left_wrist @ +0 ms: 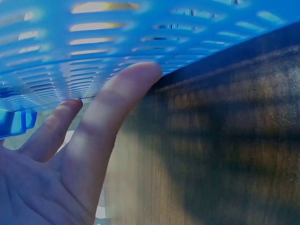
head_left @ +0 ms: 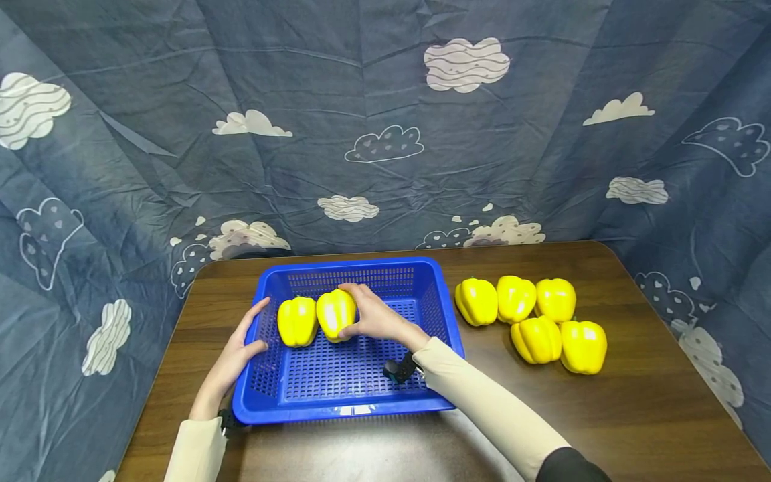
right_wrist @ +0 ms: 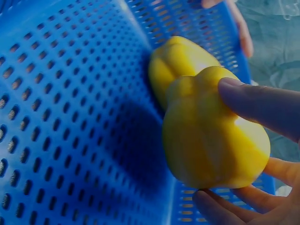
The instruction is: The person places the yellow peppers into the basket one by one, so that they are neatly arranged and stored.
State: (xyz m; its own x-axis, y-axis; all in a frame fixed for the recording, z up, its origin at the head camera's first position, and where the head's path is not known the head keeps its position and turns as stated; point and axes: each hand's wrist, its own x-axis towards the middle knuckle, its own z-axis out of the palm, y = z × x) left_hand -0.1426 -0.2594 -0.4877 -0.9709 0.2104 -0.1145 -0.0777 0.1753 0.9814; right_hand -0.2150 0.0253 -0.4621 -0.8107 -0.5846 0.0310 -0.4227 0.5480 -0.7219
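**Head view: two peppers in basket, five left out**

Head view showed blue basket (head_left: 442, 321) on brown counter (head_left: 632, 402), centre-left. Right hand (head_left: 373, 318) wrapped around a yellow pepper (head_left: 336, 313), fingers and thumb curled on it, inside basket near far-left corner. Second pepper in basket (head_left: 297, 321) touching the held one on its left side, lying on basket floor. Left hand (head_left: 237, 351) on basket's left rim, thumb over the edge, fingers spread along the outer wall; bracing, not carrying anything.

Right wrist view confirmed: held pepper (right_wrist: 211, 140) pinched between fingers above and below, just off or at mesh floor — could not tell if resting yet. Other pepper (right_wrist: 176, 61) right behind it.

Left wrist view: fingers (left_wrist: 108, 140) straight against basket wall (left_wrist: 117, 51), counter below.

Five loose peppers (head_left: 530, 314) clustered on counter right of basket, well apart from both hands, untouched.

Judged progress: roughly two of seven loaded, second one not yet released. Five left to move.
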